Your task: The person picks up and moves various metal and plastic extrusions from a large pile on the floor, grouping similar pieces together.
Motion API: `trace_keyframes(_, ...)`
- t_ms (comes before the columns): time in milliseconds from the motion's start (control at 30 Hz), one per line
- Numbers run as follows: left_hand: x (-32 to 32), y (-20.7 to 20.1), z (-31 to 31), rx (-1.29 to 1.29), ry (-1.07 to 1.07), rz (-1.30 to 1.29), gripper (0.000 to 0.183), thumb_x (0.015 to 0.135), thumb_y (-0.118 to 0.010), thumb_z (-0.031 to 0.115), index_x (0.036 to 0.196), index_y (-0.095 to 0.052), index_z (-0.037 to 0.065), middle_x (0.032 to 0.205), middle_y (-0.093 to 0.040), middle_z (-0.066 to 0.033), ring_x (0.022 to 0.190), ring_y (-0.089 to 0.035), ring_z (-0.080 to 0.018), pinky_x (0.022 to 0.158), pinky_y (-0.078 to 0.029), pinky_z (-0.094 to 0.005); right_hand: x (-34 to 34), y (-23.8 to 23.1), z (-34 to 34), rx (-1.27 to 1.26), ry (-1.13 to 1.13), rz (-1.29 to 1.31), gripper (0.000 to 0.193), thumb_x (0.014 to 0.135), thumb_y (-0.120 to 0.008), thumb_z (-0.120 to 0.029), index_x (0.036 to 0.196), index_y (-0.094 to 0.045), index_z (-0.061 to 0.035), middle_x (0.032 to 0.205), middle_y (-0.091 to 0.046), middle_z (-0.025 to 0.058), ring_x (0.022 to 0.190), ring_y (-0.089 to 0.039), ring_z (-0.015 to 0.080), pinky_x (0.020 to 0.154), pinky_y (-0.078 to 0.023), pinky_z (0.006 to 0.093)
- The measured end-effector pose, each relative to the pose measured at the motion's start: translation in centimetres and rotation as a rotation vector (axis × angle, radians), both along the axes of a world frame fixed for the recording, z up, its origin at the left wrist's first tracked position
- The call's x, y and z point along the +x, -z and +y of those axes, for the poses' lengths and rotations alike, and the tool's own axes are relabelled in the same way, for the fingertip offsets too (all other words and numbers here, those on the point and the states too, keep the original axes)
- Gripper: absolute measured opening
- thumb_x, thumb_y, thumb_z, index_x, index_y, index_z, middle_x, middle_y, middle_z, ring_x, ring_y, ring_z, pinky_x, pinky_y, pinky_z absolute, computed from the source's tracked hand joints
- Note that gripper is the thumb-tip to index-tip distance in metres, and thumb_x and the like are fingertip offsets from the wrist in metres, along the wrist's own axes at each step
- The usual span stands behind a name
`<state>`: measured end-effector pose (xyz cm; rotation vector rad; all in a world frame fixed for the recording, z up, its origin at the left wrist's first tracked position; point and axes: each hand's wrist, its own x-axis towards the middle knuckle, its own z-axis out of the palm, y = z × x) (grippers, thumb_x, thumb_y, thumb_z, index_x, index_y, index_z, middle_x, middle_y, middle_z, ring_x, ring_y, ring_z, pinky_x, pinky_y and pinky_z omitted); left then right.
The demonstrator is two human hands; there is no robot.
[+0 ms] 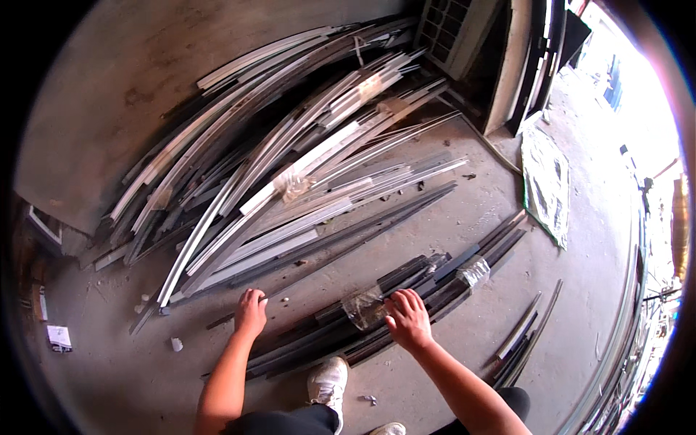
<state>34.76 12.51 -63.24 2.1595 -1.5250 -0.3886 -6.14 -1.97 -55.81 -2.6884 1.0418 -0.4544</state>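
My left hand (251,313) is closed around a long, thin dark strip (348,251) that runs from lower left to upper right across the concrete floor. My right hand (410,319) lies palm down over a bundle of dark strips (442,293), its fingers apart and bent at the tips. Clear wrapping (364,308) binds the bundle just left of that hand, and a second shiny wrap (475,272) circles it farther right. Under the palm, the contact with the bundle is hidden.
Beyond my hands lies a large pile of long white, grey and brown strips (290,156) against a wall. A few short dark strips (527,341) lie at right. A flattened plastic sheet (547,185) is on the floor farther right. My white shoe (330,380) stands beside the bundle.
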Motion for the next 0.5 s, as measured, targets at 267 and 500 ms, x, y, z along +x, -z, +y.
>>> trace_keyframes(267, -0.1, -1.5, -1.6, -0.051, 0.090, 0.084, 0.021, 0.092, -0.072, 0.020, 0.103, -0.065, 0.004, 0.097, -0.066, -0.0161, 0.090, -0.065, -0.0382, 0.080, -0.053, -0.0448, -0.2, 0.8, 0.3, -0.019, 0.027, -0.026, 0.048, 0.075, -0.077, -0.018, 0.121, -0.068, -0.0079, 0.128, -0.059, 0.0113, 0.131, -0.052, 0.0307, 0.118, -0.038, 0.0483)
trace_keyframes(500, -0.1, -1.5, -4.0, -0.166, -0.026, -0.132, 0.022, 0.091, -0.072, 0.017, 0.110, -0.070, 0.006, 0.111, -0.064, -0.0102, 0.107, -0.062, -0.0340, 0.091, -0.050, -0.0443, -0.1, 0.4, 0.3, -0.002, 0.048, -0.048, 0.047, 0.073, -0.077, -0.016, 0.118, -0.068, -0.0076, 0.125, -0.059, 0.0112, 0.129, -0.052, 0.0311, 0.116, -0.039, 0.0487)
